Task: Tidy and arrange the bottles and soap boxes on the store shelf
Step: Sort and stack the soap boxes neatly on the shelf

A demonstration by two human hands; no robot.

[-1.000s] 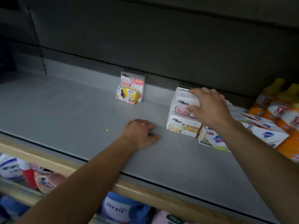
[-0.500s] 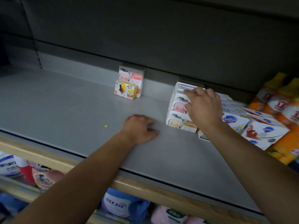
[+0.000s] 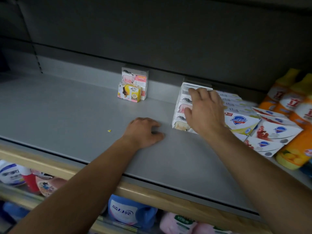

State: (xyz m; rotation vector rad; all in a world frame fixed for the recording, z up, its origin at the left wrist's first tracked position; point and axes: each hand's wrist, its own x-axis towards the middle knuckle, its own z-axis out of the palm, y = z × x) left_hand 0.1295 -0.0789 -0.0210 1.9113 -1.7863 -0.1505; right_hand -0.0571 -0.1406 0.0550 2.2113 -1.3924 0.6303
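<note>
A stack of white soap boxes with animal pictures stands on the grey shelf, right of centre. My right hand lies over its top and front, fingers spread and fairly straight, touching the boxes. My left hand rests on the shelf left of the stack, fingers loosely curled, holding nothing. At the back wall a white and pink soap box stands upright with a small yellow box in front of it. Blue-logo soap boxes lie tilted to the right of the stack. Orange bottles stand at the far right.
A small yellow scrap lies on the shelf's left part. A wooden front rail edges the shelf. Below it stand a blue jug and other bottles. A dark back panel rises behind the shelf.
My right hand has shifted from grasping the stack's top to lying flatter over its top and front, and the stack looks more upright. My left hand has stayed where it was.
</note>
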